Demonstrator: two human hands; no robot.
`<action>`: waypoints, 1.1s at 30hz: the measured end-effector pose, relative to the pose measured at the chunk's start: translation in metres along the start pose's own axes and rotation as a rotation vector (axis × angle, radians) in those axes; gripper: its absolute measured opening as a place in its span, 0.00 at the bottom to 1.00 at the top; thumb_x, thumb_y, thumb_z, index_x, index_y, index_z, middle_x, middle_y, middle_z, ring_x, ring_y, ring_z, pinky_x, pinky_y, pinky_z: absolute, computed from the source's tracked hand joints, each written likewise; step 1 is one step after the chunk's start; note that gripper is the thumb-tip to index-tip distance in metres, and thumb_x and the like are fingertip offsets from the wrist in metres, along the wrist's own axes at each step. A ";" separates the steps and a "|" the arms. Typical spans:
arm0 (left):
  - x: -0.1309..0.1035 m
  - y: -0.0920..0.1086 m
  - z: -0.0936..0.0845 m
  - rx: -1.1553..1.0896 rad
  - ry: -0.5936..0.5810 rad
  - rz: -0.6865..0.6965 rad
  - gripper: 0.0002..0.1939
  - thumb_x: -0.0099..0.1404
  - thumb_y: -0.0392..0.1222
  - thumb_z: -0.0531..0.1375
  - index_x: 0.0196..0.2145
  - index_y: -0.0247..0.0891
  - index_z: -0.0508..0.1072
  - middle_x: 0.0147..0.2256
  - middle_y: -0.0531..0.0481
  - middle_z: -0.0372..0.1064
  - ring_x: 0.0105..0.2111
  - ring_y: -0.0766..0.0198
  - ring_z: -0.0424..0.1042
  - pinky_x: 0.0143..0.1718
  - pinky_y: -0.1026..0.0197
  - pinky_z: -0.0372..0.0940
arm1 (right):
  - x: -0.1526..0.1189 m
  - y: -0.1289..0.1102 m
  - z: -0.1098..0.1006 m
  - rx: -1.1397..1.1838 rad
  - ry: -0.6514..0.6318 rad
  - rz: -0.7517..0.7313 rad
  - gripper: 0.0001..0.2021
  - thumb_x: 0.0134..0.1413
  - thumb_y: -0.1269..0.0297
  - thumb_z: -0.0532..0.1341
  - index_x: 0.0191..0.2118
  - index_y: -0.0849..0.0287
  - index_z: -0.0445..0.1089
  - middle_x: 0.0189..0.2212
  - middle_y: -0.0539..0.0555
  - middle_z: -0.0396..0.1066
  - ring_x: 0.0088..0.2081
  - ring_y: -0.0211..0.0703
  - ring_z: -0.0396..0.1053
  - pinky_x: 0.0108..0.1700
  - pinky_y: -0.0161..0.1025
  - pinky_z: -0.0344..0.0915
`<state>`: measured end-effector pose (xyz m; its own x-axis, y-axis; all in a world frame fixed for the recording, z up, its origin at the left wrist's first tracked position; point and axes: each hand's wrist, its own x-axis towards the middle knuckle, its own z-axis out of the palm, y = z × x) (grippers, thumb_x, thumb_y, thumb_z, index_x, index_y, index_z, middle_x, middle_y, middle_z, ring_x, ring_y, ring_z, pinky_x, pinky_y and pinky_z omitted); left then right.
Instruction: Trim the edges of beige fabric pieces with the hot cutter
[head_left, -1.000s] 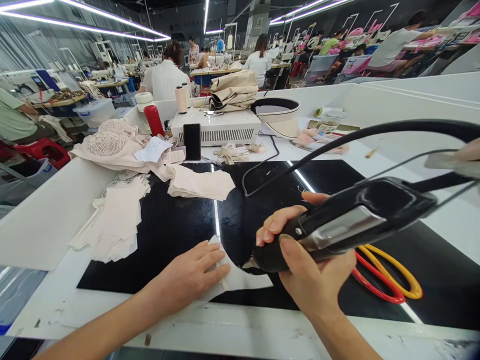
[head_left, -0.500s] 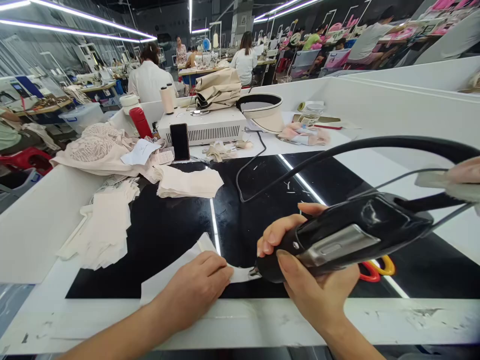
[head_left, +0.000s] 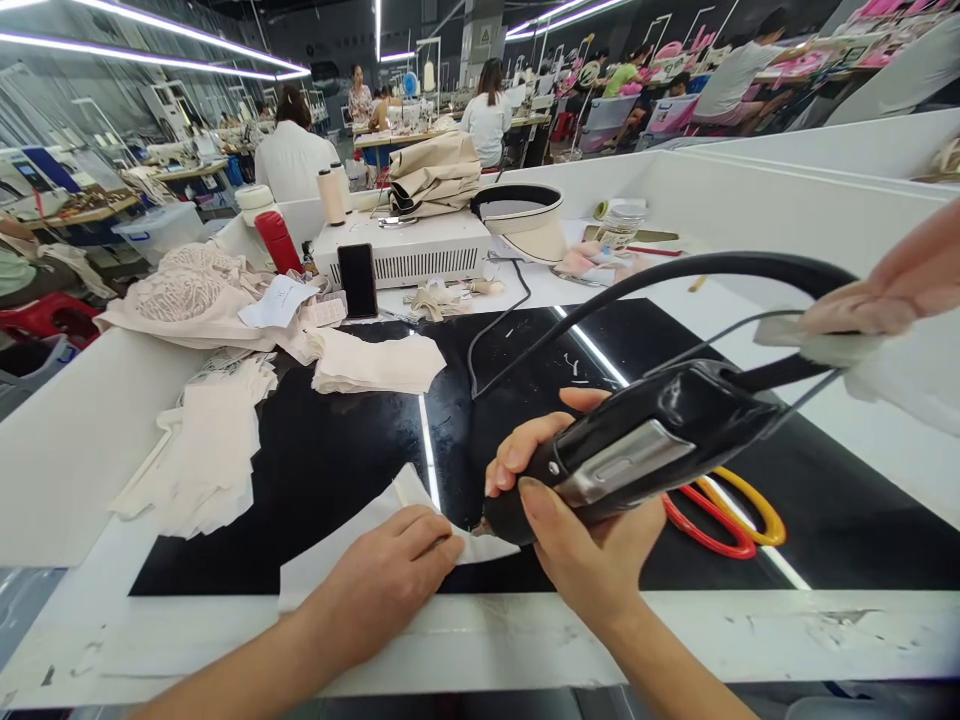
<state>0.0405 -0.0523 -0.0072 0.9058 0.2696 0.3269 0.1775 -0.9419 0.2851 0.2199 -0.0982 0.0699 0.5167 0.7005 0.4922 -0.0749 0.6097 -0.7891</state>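
Observation:
My right hand (head_left: 577, 530) is wrapped round a black corded handheld tool (head_left: 637, 440) with a metal plate on its side. Its small metal tip (head_left: 480, 528) touches or hovers just over a white fabric piece (head_left: 337, 550); I cannot tell which. Close to the tip, my left hand (head_left: 397, 570) presses on that fabric with curled fingers pinched together. A thin dark bit shows at its fingertips, too small to name. Behind my right hand lie scissors with red and yellow handles (head_left: 727, 515), their blades hidden.
A black mat (head_left: 352, 450) covers much of the white table. Fabric stacks (head_left: 379, 362) and a lace bra (head_left: 187, 290) lie left. A phone (head_left: 358, 282) leans against a white vented box (head_left: 420, 255). The tool's cable (head_left: 720, 262) arches right, held by a pale pink blurred shape (head_left: 862, 300).
My right hand has brought the tool left and slightly down along the fabric, nearer my left hand. More of the scissors' handles shows. My left hand stays almost in place.

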 end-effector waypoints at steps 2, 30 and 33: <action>0.001 0.001 0.000 0.010 0.003 0.016 0.12 0.80 0.32 0.51 0.55 0.32 0.70 0.45 0.43 0.72 0.47 0.57 0.73 0.51 0.55 0.75 | -0.001 0.000 0.001 -0.004 -0.002 0.010 0.23 0.55 0.71 0.71 0.53 0.49 0.65 0.29 0.43 0.73 0.23 0.37 0.69 0.25 0.38 0.71; 0.008 0.006 -0.002 0.032 0.112 -0.044 0.11 0.79 0.32 0.51 0.48 0.36 0.73 0.41 0.44 0.69 0.39 0.58 0.70 0.40 0.59 0.73 | 0.007 0.013 0.015 0.001 -0.006 0.034 0.22 0.54 0.74 0.69 0.51 0.51 0.64 0.29 0.43 0.74 0.24 0.37 0.72 0.25 0.37 0.73; 0.007 0.006 -0.001 0.026 0.108 -0.047 0.10 0.79 0.34 0.52 0.47 0.36 0.73 0.42 0.44 0.70 0.39 0.58 0.71 0.41 0.58 0.74 | 0.008 0.015 0.008 -0.011 -0.032 0.039 0.23 0.56 0.73 0.69 0.53 0.50 0.64 0.30 0.44 0.75 0.25 0.38 0.73 0.26 0.38 0.73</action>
<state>0.0471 -0.0555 -0.0027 0.8497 0.3321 0.4095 0.2297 -0.9323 0.2794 0.2159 -0.0804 0.0652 0.4856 0.7357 0.4722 -0.0851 0.5774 -0.8120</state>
